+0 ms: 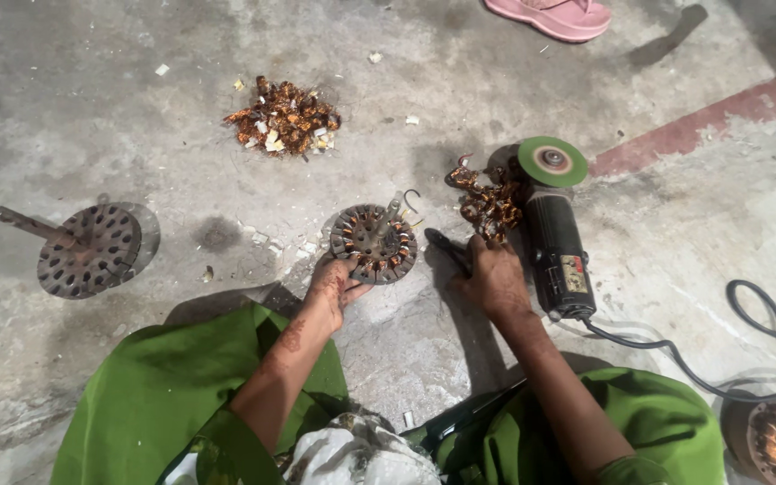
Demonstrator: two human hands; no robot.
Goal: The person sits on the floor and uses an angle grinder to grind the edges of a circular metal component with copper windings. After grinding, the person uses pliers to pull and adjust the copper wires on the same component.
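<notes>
We are gripping motor stator [373, 242] rim, left hand [334, 286] fingers clamped; heavy, stiff steel. Right hand [493, 277] fingers closing on dark tool handle [447, 249].

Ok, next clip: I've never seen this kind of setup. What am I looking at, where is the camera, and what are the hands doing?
This is one picture from a camera worn on a person's head, looking down at their own two bare hands over a grey concrete floor; no machine is doing the work. The left hand grips the edge of a round metal motor core wound with copper wire. The right hand rests on the floor, with a dark tool handle at its fingers; whether it grips it is unclear. Beside it lie a tangle of pulled copper wire and a black angle grinder with a green disc. Farther off are a pile of copper scraps, a perforated round metal plate and a pink sandal.
</notes>
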